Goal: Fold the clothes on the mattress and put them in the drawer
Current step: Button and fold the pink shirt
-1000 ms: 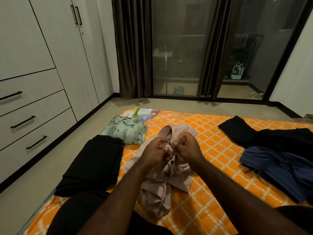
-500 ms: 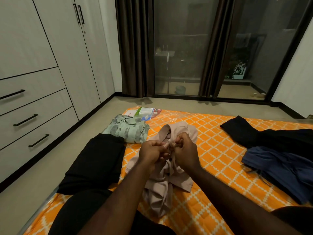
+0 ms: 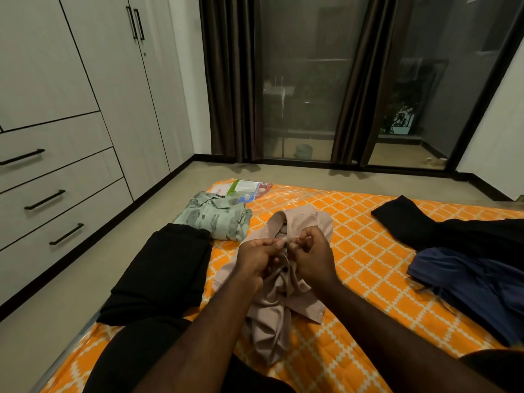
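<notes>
On the mattress (image 3: 368, 268), left hand (image 3: 255, 259) and right hand (image 3: 313, 258) pinch shirt (image 3: 272, 321) edges.

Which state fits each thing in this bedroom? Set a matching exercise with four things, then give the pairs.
Things:
1. green shirt
2. beige shirt
3. blue garment
4. drawers

States:
A. shut
B. pinched by the left hand and the right hand
C. folded, far left on the mattress
D. crumpled, on the right of the mattress

Pairs: 1-C, 2-B, 3-D, 4-A
</notes>
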Motion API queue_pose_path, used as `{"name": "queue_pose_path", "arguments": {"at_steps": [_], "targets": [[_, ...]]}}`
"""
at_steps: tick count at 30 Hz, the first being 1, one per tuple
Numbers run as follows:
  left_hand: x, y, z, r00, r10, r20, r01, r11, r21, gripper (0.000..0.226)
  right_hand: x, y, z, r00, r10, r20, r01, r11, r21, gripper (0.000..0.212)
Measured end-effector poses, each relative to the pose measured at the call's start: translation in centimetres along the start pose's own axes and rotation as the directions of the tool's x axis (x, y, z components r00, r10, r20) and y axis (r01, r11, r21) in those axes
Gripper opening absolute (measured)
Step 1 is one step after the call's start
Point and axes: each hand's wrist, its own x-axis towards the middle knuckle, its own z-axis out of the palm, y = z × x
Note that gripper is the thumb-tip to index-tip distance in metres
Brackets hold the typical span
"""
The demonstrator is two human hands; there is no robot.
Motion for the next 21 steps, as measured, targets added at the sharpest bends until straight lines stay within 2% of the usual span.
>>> {"name": "queue_pose_path", "arguments": {"at_steps": [12, 17, 21], "targets": [[0.21, -0.52, -0.45, 0.998, -0.018, 0.058, 0.021, 0.999, -0.040, 0.016, 0.35, -0.05, -0.73, 0.987, 0.041, 0.155, -0.051, 0.997, 0.063, 0.026], [-0.24, -0.48, 0.17, 1.000, 0.004, 0.026, -0.002, 0.997, -0.076, 0.015, -0.10, 0.13, -0.63, 0.991, 0.104, 0.081, -0.115, 0.982, 0.151, 0.033], [-0.19, -0.62, 0.29, 1.000, 0.006, 0.007, -0.006, 0.998, -0.068, 0.018, -0.34, 0.02, -0.28, 0.993, 0.106, 0.045, -0.112, 0.981, 0.159, 0.034]]}}
